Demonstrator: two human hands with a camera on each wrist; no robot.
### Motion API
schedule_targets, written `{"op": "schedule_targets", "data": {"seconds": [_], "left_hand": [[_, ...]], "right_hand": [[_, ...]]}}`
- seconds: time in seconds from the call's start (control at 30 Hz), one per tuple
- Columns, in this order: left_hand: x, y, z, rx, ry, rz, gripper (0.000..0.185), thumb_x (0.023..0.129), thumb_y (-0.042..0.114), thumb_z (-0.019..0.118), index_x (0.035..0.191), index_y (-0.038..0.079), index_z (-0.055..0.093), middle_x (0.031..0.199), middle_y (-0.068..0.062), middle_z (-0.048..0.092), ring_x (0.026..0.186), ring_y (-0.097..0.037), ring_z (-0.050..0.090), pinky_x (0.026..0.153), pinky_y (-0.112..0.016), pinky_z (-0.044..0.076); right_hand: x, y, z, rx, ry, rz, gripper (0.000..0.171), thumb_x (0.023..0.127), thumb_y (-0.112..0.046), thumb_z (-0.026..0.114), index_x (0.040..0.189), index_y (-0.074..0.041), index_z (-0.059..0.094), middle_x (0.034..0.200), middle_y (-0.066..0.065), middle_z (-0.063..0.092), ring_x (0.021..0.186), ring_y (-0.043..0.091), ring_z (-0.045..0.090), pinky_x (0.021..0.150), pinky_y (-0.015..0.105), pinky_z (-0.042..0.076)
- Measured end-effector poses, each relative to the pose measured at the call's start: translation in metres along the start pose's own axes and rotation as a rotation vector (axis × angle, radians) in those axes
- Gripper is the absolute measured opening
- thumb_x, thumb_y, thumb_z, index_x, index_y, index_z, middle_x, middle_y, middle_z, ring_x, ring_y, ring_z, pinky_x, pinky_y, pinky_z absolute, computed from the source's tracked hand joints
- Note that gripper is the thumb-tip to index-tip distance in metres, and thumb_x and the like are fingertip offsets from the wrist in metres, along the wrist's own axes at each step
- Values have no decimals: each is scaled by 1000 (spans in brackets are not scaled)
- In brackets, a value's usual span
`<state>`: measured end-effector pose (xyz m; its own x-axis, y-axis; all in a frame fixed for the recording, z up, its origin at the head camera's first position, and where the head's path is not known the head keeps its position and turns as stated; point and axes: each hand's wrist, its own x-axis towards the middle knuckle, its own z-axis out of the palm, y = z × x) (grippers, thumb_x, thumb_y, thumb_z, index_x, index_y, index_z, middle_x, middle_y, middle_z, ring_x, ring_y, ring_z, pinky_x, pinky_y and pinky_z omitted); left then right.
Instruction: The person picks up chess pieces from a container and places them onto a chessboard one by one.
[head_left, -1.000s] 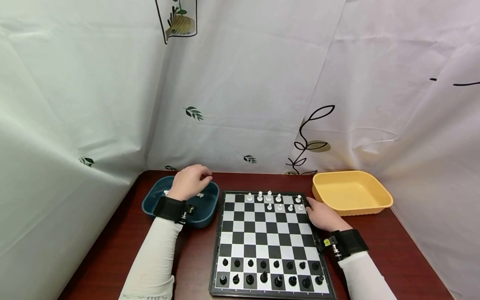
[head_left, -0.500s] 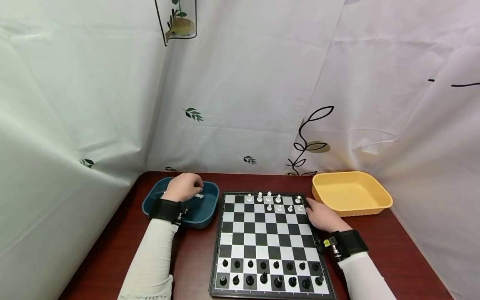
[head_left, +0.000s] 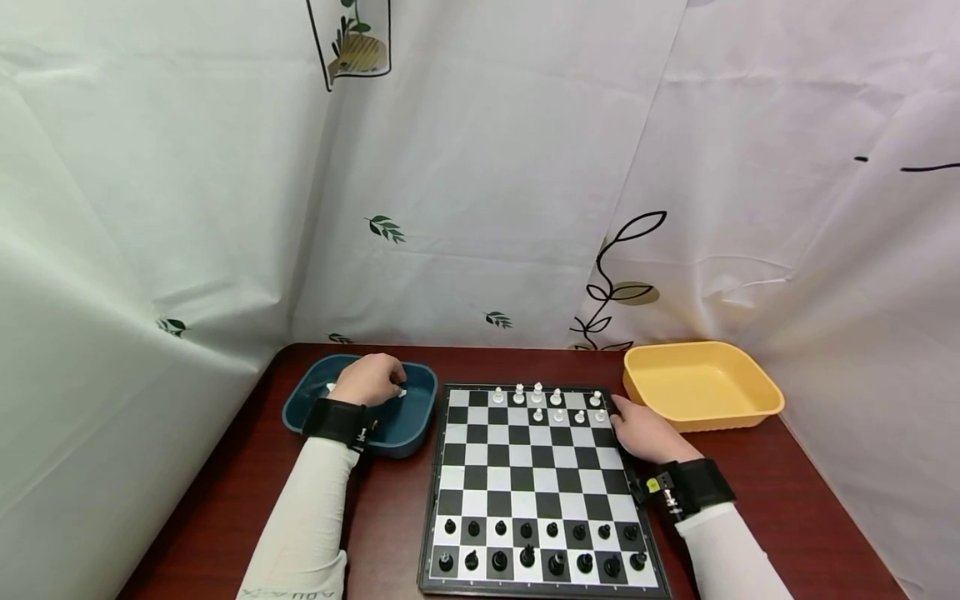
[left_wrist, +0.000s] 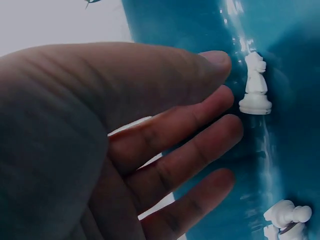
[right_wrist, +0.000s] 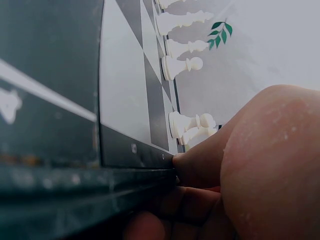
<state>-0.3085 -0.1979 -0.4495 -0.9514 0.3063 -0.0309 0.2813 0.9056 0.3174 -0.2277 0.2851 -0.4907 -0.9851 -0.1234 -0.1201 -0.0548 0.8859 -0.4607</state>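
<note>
My left hand (head_left: 369, 382) reaches into the dark blue tub (head_left: 411, 425). In the left wrist view its thumb and fingers are loosely extended, with nothing between them. A white chess knight (left_wrist: 256, 85) lies just beyond the thumb tip and forefinger. Farther along the tub floor lie more white chess pieces (left_wrist: 287, 215). My right hand (head_left: 648, 429) grips the right edge of the chessboard (head_left: 525, 454), thumb at the top edge and fingers curled below. White chess pieces (head_left: 537, 395) stand on the two far rows, with gaps; black ones (head_left: 527, 557) fill the two near rows.
A yellow tub (head_left: 705, 383) stands at the back right, beyond my right hand. The blue tub sits left of the board on the dark red-brown table (head_left: 217, 500). A white patterned cloth (head_left: 480, 167) hangs behind the table's far edge.
My left hand has come down and slightly left, from above the tub's far right side into the tub by the white pieces. The right hand and the chessboard have stayed put.
</note>
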Motion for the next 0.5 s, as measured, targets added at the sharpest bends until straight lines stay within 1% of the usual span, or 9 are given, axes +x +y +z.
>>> {"op": "schedule_targets", "data": {"seconds": [0.17, 0.23, 0.27, 0.3, 0.33, 0.4, 0.43, 0.5], "left_hand": [[3, -1, 8, 36, 5, -16, 22, 98, 11, 85, 119, 8, 85, 117, -12, 81, 98, -27, 75, 90, -53, 63], [5, -2, 11, 53, 15, -15, 18, 97, 10, 85, 115, 9, 87, 113, -10, 81, 91, -24, 73, 84, -50, 63], [5, -2, 12, 58, 21, -11, 14, 97, 9, 85, 110, 10, 87, 108, -8, 81, 85, -21, 70, 79, -46, 61], [5, -2, 14, 62, 23, -8, 7, 97, 7, 84, 102, 11, 87, 99, -5, 79, 78, -19, 66, 73, -42, 58], [6, -2, 15, 65, 25, -4, 8, 97, 6, 82, 91, 11, 84, 87, -2, 73, 71, -17, 59, 66, -38, 53], [6, -2, 16, 67, 33, 5, 31, 97, 4, 80, 70, 14, 70, 69, 3, 53, 60, -14, 43, 57, -32, 37], [5, -2, 17, 68, 40, 10, 41, 97, 2, 78, 63, 16, 59, 65, 5, 42, 58, -14, 35, 56, -32, 30], [4, 0, 17, 70, 49, 14, 56, 96, 0, 76, 59, 19, 39, 64, 5, 23, 57, -15, 22, 56, -32, 20]], "right_hand": [[0, -1, 0, 1, -3, 11, 55, 115, -14, 46, 161, 16, 41, 157, 38, 53, 143, 51, 57, 118, 68, 43], [0, -1, 0, 0, -3, 10, 55, 115, -13, 46, 161, 16, 41, 157, 38, 53, 143, 51, 57, 117, 68, 44], [0, -1, 0, -1, -2, 9, 55, 115, -13, 46, 161, 17, 41, 157, 38, 53, 143, 51, 56, 117, 68, 44], [0, 0, 0, -2, -1, 7, 55, 115, -13, 46, 160, 17, 41, 157, 38, 53, 143, 51, 56, 117, 68, 44], [0, 0, 0, -3, 0, 6, 55, 115, -13, 46, 160, 17, 41, 157, 38, 53, 143, 51, 56, 117, 68, 44], [0, 0, 1, -4, 1, 3, 55, 115, -13, 46, 160, 17, 41, 157, 38, 54, 143, 51, 57, 117, 68, 44], [0, 0, 1, -3, 2, 3, 55, 115, -13, 46, 160, 17, 41, 157, 38, 54, 143, 51, 57, 117, 68, 44], [0, 0, 1, -2, 1, 4, 55, 115, -14, 46, 161, 17, 41, 157, 38, 54, 143, 51, 57, 117, 68, 44]]}}
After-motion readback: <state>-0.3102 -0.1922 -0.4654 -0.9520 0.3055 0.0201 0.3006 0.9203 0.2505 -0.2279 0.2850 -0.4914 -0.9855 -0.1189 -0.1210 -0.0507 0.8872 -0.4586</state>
